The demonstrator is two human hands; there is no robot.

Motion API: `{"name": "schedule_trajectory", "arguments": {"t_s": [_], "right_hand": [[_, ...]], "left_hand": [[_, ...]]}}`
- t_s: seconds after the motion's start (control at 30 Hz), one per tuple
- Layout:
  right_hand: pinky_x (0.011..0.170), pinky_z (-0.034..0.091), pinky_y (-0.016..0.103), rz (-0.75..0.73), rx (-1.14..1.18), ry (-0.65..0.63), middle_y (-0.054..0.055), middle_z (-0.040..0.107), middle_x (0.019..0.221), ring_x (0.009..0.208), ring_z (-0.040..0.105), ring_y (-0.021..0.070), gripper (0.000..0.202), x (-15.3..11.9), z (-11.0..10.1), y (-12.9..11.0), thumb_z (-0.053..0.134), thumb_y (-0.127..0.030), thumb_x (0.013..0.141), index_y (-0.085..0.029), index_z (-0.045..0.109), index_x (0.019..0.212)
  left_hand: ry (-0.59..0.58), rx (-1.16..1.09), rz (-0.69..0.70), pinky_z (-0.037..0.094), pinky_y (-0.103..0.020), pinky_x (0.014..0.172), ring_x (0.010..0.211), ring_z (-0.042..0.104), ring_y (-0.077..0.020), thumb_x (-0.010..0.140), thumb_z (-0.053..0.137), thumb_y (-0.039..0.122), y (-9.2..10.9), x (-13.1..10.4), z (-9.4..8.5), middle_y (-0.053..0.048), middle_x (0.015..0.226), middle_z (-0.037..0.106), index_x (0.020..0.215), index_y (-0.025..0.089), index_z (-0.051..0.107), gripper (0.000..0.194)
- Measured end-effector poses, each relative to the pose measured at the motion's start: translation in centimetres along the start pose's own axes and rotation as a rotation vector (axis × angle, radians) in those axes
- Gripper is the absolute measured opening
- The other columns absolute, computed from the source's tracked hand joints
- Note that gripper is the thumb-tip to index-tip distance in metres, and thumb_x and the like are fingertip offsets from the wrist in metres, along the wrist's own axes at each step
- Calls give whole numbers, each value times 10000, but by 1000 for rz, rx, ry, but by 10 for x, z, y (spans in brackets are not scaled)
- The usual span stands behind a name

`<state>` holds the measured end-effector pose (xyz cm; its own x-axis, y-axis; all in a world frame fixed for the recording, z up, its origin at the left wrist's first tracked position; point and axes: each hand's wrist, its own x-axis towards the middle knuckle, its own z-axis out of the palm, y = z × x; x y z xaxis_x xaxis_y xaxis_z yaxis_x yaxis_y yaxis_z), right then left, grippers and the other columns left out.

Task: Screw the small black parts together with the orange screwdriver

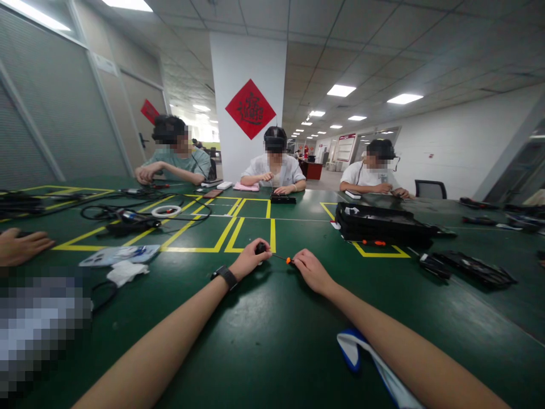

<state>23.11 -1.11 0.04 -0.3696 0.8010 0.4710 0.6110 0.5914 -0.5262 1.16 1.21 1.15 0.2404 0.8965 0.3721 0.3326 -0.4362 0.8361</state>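
Observation:
My left hand (pixel 249 259), with a dark watch on its wrist, is closed around a small black part (pixel 260 248). What kind of part it is, I cannot make out. To its right, my right hand (pixel 312 269) grips an orange-handled screwdriver (pixel 290 261) by the handle. The thin shaft points left, and its tip reaches the black part or lies right beside it. Both hands are just above the green table (pixel 255 346). My fingers cover most of the handle and some of the black part.
A black tray (pixel 383 218) stands at the right, with an orange screwdriver (pixel 374 243) before it. Black parts (pixel 472 270) lie farther right. Cables (pixel 131 221), a phone-like flat thing (pixel 121 255) and white tissue (pixel 128 273) are left. Several people sit around; a co-worker's hand (pixel 25 245) rests left.

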Motion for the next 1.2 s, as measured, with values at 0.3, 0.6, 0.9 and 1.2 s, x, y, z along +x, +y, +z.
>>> {"name": "schedule_trajectory", "arguments": {"t_s": [0.3,0.6,0.9,1.2], "right_hand": [[780,390,291,-26,5,20,33,505,893,835,476,144,140,-2,-3,-5,533,-208,757,-176,550,893],[764,389,288,-3,-21,24,42,505,852,806,473,140,114,-1,-1,-1,461,-165,783,-156,573,806],[766,391,291,-12,9,25,32,514,869,818,480,144,143,-2,0,-4,523,-194,751,-171,547,890],[776,390,288,-33,-4,28,37,509,880,828,478,142,128,-2,0,-4,499,-169,763,-168,546,882]], "left_hand": [[6,-14,-6,426,-260,669,743,523,-140,671,564,343,0,0,0,-2,800,568,843,174,541,241],[-3,-52,-9,428,-247,634,705,524,-124,675,565,360,-4,1,1,3,785,562,849,179,536,253],[-17,-84,-50,425,-233,591,640,509,-109,676,556,341,4,-1,1,13,712,548,839,174,533,234],[-19,-96,-26,424,-238,628,661,519,-107,676,557,318,1,0,0,10,764,566,834,180,539,210]]}}
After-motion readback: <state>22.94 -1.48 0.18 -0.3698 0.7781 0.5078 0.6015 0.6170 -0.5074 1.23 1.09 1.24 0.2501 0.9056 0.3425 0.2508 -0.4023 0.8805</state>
